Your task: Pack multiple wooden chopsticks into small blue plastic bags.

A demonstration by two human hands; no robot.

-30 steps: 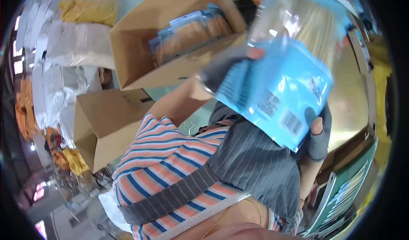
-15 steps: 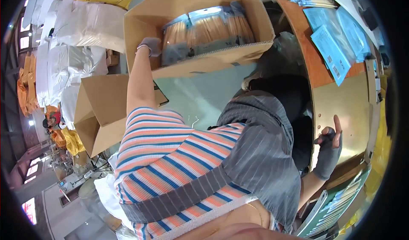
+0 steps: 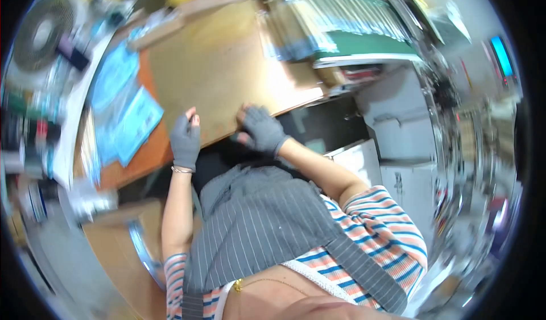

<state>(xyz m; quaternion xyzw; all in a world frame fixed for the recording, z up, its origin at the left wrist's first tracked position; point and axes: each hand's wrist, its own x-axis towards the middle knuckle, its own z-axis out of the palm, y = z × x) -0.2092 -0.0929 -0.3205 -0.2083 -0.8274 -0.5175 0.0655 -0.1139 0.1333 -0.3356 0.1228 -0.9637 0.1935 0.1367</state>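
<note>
My left hand, in a grey fingerless glove with a bangle at the wrist, hovers by the near edge of the table. Its fingers point up, slightly bent, and nothing shows in them. Beside it, my right hand, gloved the same way, is at the table's edge with its fingers spread and its thumb apart. Blue printed bags lie to the left of my left hand. Bare tan board covers the table ahead of both hands. Motion blurs much of the picture.
A green rack with a row of slim light packs stands at the far right of the table. An open cardboard box is at my lower left. A fan stands far left, and grey cabinets stand right.
My view has swung from the box of packed sticks round to the table. My left hand has come out of that box to the table edge; my right hand is now beside it.
</note>
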